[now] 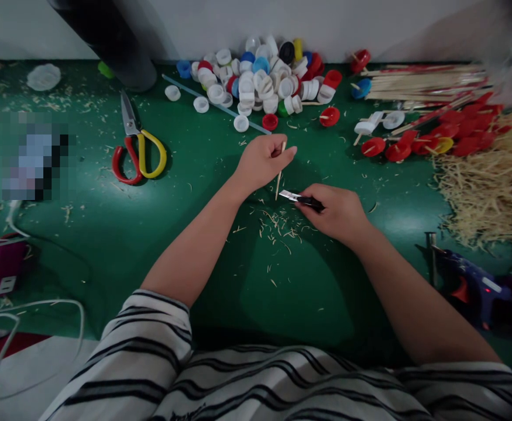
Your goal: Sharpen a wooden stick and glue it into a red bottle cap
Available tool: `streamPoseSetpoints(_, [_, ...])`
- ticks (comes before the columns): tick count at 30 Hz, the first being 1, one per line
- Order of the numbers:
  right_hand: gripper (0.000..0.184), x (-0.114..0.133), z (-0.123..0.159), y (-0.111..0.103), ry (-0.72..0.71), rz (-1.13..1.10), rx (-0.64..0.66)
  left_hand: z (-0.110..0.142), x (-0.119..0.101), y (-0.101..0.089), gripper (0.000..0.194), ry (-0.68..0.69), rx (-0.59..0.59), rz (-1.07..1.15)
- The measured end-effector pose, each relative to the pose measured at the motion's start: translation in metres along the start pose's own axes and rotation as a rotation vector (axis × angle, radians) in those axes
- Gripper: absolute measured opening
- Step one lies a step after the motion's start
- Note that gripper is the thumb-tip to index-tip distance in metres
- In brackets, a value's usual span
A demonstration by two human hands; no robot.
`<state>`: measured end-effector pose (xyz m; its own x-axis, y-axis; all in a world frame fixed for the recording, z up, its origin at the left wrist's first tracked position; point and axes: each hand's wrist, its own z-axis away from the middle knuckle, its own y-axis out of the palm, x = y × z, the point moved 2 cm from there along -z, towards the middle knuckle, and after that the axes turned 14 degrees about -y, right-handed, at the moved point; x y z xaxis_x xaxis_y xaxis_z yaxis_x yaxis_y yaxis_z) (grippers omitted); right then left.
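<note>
- Leftward, scissors (133,127) are laid on the smooth green tabletop (150,234), their pointed metal blades joined to looped handles, one red and one yellow
- By the left hand (262,162), a slim, pale wooden stick (281,172) is pinched narrowly between thumb and curled fingers, its lower part left bare; the stick is held ahead of the wearer, its long axis running away from the body, with the far end tipped slightly rightward
- Beyond the hands, plastic caps (264,85) are heaped, round and ridged, mostly white, with red and blue among them
- Below the stick, thin curled shavings (277,221) are scattered
- Just right of the stick's lower end, the flat, shiny blade of a utility knife (303,200) is pointed leftward, across the stick's axis; whether wood is touched by it cannot be told
- By the right hand (337,213), nearer to that lower end, the dark handle is gripped closely
- Farther right, a tangled, straw-like pile (492,175) is spread above a blue glue gun (479,280)
</note>
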<state>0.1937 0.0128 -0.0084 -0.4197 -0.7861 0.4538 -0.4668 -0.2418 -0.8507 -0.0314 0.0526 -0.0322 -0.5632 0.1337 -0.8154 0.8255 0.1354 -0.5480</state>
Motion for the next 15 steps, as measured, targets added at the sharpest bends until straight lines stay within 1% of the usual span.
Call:
streamPoseSetpoints(4, [0.013, -0.001, -0.001, 0.001, -0.009, 0.038, 0.023, 0.001, 0.0, 0.001, 0.052, 0.008, 0.017, -0.002])
streamPoseSetpoints(9, [0.014, -0.001, 0.001, 0.002, -0.035, 0.04, 0.012, 0.002, -0.004, -0.001, 0.052, -0.029, 0.021, -0.006])
streamPoseSetpoints(11, [0.019, 0.0, 0.001, 0.001, -0.065, 0.018, -0.017, 0.002, -0.006, -0.001, 0.055, -0.057, 0.024, -0.004])
streamPoseSetpoints(15, [0.038, 0.004, 0.001, -0.003, -0.1, -0.072, -0.037, 0.004, -0.013, -0.003, 0.062, -0.092, 0.036, 0.017])
